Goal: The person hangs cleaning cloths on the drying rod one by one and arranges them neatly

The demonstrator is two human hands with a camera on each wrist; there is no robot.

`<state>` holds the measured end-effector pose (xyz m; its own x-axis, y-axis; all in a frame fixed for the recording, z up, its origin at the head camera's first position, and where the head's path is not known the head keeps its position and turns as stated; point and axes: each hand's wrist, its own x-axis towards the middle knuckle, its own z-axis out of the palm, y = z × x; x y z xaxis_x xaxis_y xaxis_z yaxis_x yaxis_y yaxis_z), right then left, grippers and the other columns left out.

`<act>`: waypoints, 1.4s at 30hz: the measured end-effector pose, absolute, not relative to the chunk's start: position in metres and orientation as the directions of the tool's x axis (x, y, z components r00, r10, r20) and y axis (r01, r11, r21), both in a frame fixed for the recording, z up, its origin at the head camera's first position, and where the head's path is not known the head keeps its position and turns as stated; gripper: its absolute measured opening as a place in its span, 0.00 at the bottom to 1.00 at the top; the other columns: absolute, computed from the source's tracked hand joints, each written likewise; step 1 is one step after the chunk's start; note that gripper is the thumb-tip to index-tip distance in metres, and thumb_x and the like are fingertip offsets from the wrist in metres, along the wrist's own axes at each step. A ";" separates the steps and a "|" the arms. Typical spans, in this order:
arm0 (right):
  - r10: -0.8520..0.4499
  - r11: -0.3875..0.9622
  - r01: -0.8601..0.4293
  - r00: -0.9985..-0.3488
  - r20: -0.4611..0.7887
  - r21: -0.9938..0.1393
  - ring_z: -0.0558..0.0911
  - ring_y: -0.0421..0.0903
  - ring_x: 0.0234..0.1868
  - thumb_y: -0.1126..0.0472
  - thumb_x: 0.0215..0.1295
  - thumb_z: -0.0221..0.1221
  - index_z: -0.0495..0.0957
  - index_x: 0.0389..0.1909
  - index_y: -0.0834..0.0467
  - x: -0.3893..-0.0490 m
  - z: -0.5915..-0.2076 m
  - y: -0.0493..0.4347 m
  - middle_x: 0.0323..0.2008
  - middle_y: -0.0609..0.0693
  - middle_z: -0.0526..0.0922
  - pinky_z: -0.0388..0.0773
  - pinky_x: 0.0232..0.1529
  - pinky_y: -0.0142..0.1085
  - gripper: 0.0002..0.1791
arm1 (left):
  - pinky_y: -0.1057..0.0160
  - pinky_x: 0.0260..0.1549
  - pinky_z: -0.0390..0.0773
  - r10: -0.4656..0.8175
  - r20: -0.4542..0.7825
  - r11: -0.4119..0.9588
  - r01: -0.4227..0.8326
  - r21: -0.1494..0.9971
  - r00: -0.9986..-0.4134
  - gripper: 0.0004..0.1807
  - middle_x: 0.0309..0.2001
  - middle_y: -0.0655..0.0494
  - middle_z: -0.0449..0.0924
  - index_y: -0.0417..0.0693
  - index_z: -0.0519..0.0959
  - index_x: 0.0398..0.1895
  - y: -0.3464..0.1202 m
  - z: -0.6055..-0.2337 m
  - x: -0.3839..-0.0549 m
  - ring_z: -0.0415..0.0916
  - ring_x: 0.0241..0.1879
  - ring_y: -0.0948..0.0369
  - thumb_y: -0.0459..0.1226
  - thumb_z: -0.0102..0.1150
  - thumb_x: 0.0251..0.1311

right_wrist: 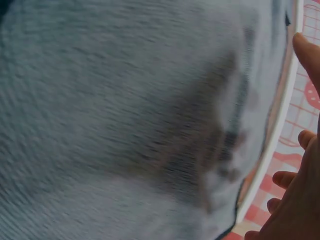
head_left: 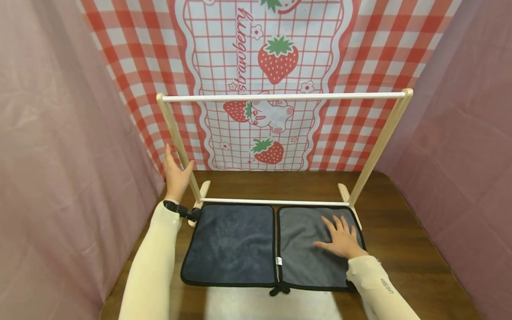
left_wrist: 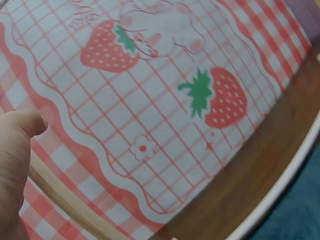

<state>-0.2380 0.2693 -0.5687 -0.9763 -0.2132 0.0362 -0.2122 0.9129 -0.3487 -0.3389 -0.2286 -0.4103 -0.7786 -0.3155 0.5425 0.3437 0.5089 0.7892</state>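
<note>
A wooden rack (head_left: 380, 144) with a white top rod (head_left: 280, 96) and a white lower rod (head_left: 276, 202) stands on the table. In front of its lower rod lie two plush grey cloth panels with black edging, the left panel (head_left: 236, 244) darker than the right panel (head_left: 304, 249). Between them show a small white label (head_left: 278, 261) and a black bow (head_left: 280, 290). My left hand (head_left: 177, 178) is beside the rack's left post, fingers extended and thumb overlapping the post. Over the right panel, my right hand (head_left: 342, 238) has its fingers spread, holding nothing.
Behind the rack hangs a red checked strawberry-print cloth (head_left: 276, 133). Pink curtains flank the brown wooden table (head_left: 400, 249) on the left (head_left: 60, 155) and right (head_left: 460, 111). A pale surface (head_left: 240, 306) shows below the panels' front edge. A black band (head_left: 172, 206) circles the left wrist.
</note>
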 end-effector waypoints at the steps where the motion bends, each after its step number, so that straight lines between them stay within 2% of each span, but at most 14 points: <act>1: -0.213 0.913 -0.209 -0.977 0.026 -0.352 0.46 0.77 0.71 0.30 0.53 0.64 0.59 0.75 0.61 -0.238 -0.571 0.269 0.70 0.75 0.54 0.41 0.60 0.79 0.56 | 0.52 0.71 0.55 -0.332 0.549 0.484 0.361 0.797 -0.767 0.48 0.72 0.33 0.54 0.34 0.47 0.77 -0.228 -0.407 -0.342 0.53 0.71 0.43 0.28 0.65 0.58; 5: -0.212 0.912 -0.194 -0.977 -0.009 -0.362 0.45 0.77 0.71 0.26 0.49 0.64 0.58 0.75 0.59 -0.237 -0.581 0.269 0.71 0.74 0.52 0.39 0.59 0.79 0.60 | 0.52 0.68 0.62 -0.370 0.562 0.429 0.400 0.810 -0.740 0.46 0.70 0.33 0.58 0.31 0.49 0.76 -0.227 -0.395 -0.350 0.58 0.68 0.43 0.24 0.62 0.57; 12: -0.223 0.907 -0.192 -0.974 -0.041 -0.374 0.43 0.79 0.71 0.25 0.42 0.67 0.57 0.75 0.57 -0.236 -0.598 0.272 0.73 0.73 0.47 0.35 0.57 0.82 0.64 | 0.57 0.65 0.64 -0.432 0.555 0.393 0.406 0.825 -0.711 0.38 0.62 0.32 0.67 0.31 0.56 0.73 -0.222 -0.378 -0.358 0.65 0.62 0.44 0.23 0.58 0.59; 14: -0.228 0.908 -0.199 -0.973 -0.036 -0.368 0.43 0.79 0.71 0.24 0.41 0.67 0.58 0.75 0.57 -0.236 -0.602 0.272 0.73 0.73 0.47 0.34 0.57 0.82 0.65 | 0.59 0.62 0.67 -0.457 0.543 0.345 0.422 0.838 -0.704 0.34 0.60 0.32 0.70 0.30 0.60 0.70 -0.221 -0.374 -0.361 0.68 0.60 0.45 0.21 0.55 0.59; 19: -0.226 0.898 -0.191 -0.973 -0.043 -0.396 0.40 0.78 0.71 0.24 0.39 0.68 0.56 0.75 0.56 -0.238 -0.606 0.270 0.74 0.73 0.44 0.31 0.58 0.80 0.66 | 0.69 0.46 0.71 -0.513 0.525 0.287 0.440 0.851 -0.680 0.26 0.54 0.33 0.76 0.28 0.69 0.63 -0.219 -0.366 -0.364 0.74 0.49 0.50 0.17 0.49 0.58; 23: -0.217 0.889 -0.168 -0.974 -0.069 -0.425 0.39 0.78 0.72 0.24 0.41 0.68 0.53 0.77 0.55 -0.238 -0.608 0.269 0.74 0.74 0.41 0.31 0.59 0.80 0.67 | 0.70 0.41 0.71 -0.527 0.530 0.339 0.407 0.848 -0.665 0.24 0.51 0.33 0.77 0.29 0.72 0.60 -0.220 -0.364 -0.364 0.74 0.45 0.52 0.17 0.49 0.57; 28: -0.200 0.882 -0.133 -0.974 -0.103 -0.453 0.37 0.77 0.72 0.25 0.44 0.66 0.48 0.79 0.54 -0.238 -0.611 0.268 0.74 0.75 0.36 0.31 0.60 0.78 0.67 | 0.62 0.44 0.74 -0.529 0.533 0.419 0.343 0.841 -0.660 0.22 0.48 0.32 0.78 0.29 0.73 0.58 -0.221 -0.362 -0.364 0.76 0.44 0.48 0.19 0.49 0.59; 31: -0.202 0.879 -0.145 -0.976 -0.079 -0.454 0.39 0.76 0.72 0.25 0.48 0.64 0.48 0.79 0.53 -0.240 -0.614 0.268 0.74 0.75 0.36 0.34 0.60 0.78 0.64 | 0.56 0.47 0.76 -0.532 0.531 0.440 0.321 0.839 -0.659 0.20 0.48 0.31 0.77 0.28 0.74 0.56 -0.221 -0.360 -0.363 0.76 0.45 0.44 0.19 0.48 0.60; 35: -0.198 0.873 -0.176 -0.980 -0.001 -0.456 0.46 0.76 0.70 0.28 0.52 0.64 0.52 0.78 0.54 -0.245 -0.617 0.270 0.74 0.73 0.44 0.45 0.57 0.76 0.59 | 0.51 0.50 0.77 -0.527 0.528 0.442 0.316 0.840 -0.666 0.19 0.48 0.30 0.75 0.26 0.74 0.55 -0.222 -0.359 -0.363 0.76 0.47 0.41 0.19 0.48 0.60; 39: -0.188 0.869 -0.187 -0.981 0.044 -0.459 0.53 0.75 0.66 0.30 0.58 0.61 0.55 0.77 0.52 -0.250 -0.618 0.269 0.72 0.70 0.52 0.55 0.51 0.68 0.53 | 0.50 0.52 0.77 -0.516 0.522 0.440 0.313 0.842 -0.679 0.19 0.50 0.29 0.74 0.26 0.73 0.56 -0.222 -0.360 -0.364 0.75 0.50 0.40 0.18 0.49 0.60; 42: -0.193 0.853 -0.202 -0.979 0.069 -0.481 0.59 0.73 0.62 0.35 0.62 0.61 0.59 0.76 0.51 -0.253 -0.617 0.268 0.69 0.68 0.57 0.58 0.44 0.60 0.46 | 0.50 0.53 0.76 -0.513 0.527 0.442 0.317 0.839 -0.678 0.19 0.50 0.29 0.74 0.25 0.73 0.55 -0.222 -0.362 -0.364 0.74 0.51 0.40 0.18 0.49 0.61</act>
<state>-0.2530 0.2684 -0.6169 -0.9788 -0.1930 0.0685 -0.2019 0.8529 -0.4815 -0.3640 -0.2225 -0.3617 -0.6778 -0.5132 0.5265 0.3169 0.4423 0.8390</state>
